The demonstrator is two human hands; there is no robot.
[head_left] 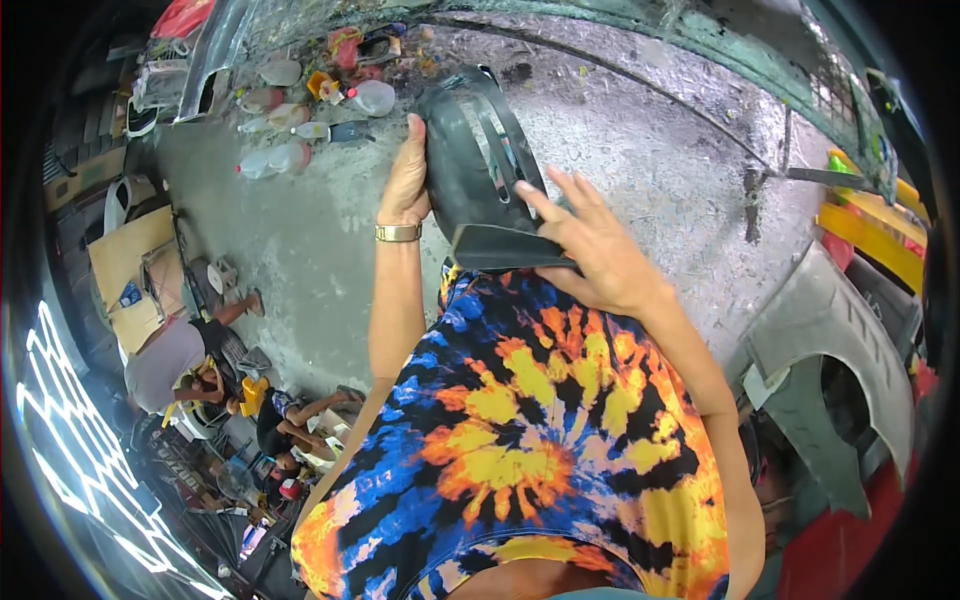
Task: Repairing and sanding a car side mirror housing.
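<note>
A black car side mirror housing (470, 150) is held out in front of my chest, its rounded shell having a long curved slot along the right side. A dark flat wedge-shaped piece (505, 248) sits at its near end; whether it is one with the shell I cannot tell. My left hand (407, 178) grips the housing's left edge, thumb along the side and other fingers hidden beneath. My right hand (595, 238) lies at the right side with fingers stretched and spread, the index fingertip at the slot and the thumb by the wedge-shaped piece.
Plastic bottles (275, 160) and litter lie on the grey floor (310, 260) at the far left. Metal framing (640, 60) crosses the far side. At right stand grey fender-like panels (835, 310) and a yellow piece (870, 248). People (170, 365) sit at left near cardboard (130, 260).
</note>
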